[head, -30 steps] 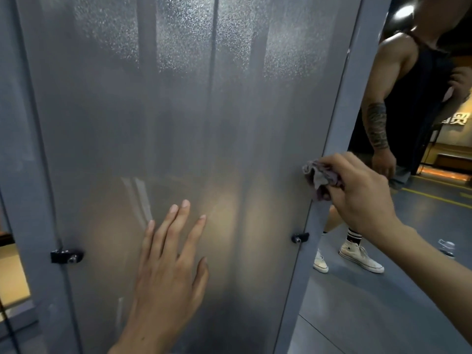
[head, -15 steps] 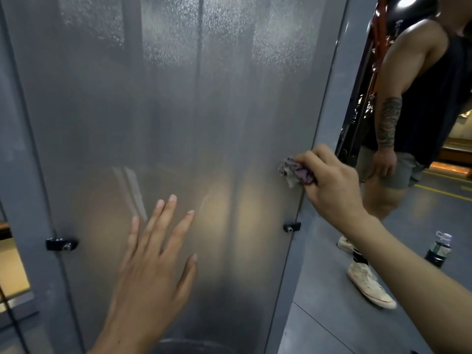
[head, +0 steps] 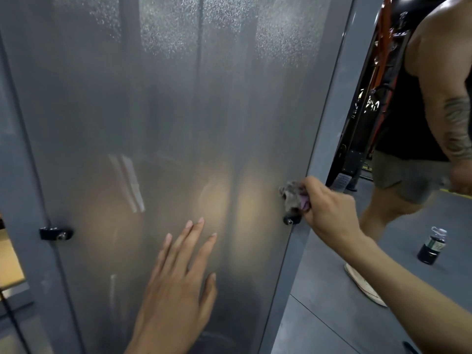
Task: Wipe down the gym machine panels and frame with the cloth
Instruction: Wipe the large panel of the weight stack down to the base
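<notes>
A: Since half a second ago the right hand (head: 329, 210) has slid down the panel (head: 178, 111) edge, its grip clenched round the cloth (head: 293, 196), centre right, just above the black clip (head: 291, 220)

B: Left hand (head: 178, 284)?

A: Lower centre, fingers straight, released. Lower right, a bottle (head: 432, 246) of dark liquid stands on the floor (head: 332, 315)

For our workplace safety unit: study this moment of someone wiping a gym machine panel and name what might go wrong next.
1. The cloth, bunched in the right hand, sits just above the black clip and could snag on it.
2. A passer-by walks close by; an elbow could bump them.
3. The bottle on the floor could be kicked over.
</notes>
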`<state>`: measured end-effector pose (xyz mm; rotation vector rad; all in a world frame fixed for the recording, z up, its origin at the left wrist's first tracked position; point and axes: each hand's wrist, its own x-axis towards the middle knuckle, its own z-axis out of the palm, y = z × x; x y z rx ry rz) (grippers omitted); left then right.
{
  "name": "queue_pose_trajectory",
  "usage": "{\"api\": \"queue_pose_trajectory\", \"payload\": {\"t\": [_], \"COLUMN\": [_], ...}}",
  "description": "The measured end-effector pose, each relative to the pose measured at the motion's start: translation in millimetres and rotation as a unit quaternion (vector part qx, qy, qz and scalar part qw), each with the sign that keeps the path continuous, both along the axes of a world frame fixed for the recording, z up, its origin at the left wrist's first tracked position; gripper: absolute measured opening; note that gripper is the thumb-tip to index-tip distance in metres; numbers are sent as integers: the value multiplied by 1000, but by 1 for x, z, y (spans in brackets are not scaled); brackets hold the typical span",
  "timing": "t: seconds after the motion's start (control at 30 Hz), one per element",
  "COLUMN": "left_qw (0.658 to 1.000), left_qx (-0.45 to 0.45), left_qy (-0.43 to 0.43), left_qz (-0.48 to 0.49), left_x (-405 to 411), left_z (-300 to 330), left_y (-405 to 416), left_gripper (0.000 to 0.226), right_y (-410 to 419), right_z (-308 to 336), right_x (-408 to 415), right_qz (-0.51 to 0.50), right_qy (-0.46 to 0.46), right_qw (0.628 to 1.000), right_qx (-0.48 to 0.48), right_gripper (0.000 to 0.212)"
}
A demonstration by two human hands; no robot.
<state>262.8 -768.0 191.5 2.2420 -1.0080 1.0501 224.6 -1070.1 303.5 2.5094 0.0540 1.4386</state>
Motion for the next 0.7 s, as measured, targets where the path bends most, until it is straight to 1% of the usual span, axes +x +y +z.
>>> {"api": "queue_pose_trajectory", "payload": {"t": [0.03,0.1,0.13,0.2,0.23,0.3,0.33,0.4,0.47,0.53,0.63,0.7], "left_qw": [1000,1000,1000,1000,1000,1000,999,999,999,998,998,998], "left_qx": [2,6,9,15,17,20,20,22,26,28,32,34], "left_qy": [5,10,11,15,18,24,27,34,42,50,57,62], "left_qz": [0,-2,-3,-4,-5,-4,-3,-3,-2,1,2,5], "left_x": [0,-1,-2,-3,-3,-3,-3,-3,-4,-4,-3,-2], "left_z": [-2,-5,-6,-7,-7,-8,-9,-9,-9,-9,-8,-8], "left_y": [0,-1,-2,-4,-4,-4,-4,-3,-3,-2,0,1], "left_gripper": [60,60,60,60,61,61,61,61,61,61,61,61], "right_y": [-2,-7,-8,-9,-9,-9,-9,-7,0,10,19,17], "right_z": [-8,-8,-5,-1,-3,-15,-22,-35,-42,-45,-46,-45], "right_x": [-2,-5,-6,-6,-6,-6,-7,-9,-8,-5,-2,-4], "right_qz": [3,-2,-5,-8,-7,7,21,44,61,77,72,78], "right_qy": [11,15,9,-12,-21,-11,3,21,21,26,47,63], "right_qw": [1000,1000,1000,1000,1000,999,997,993,990,990,991,992], "right_qx": [-12,-22,-19,-10,2,43,69,109,122,118,100,70], "right_gripper": [15,25,25,15,15,41,50,56,54,47,37,34]}}
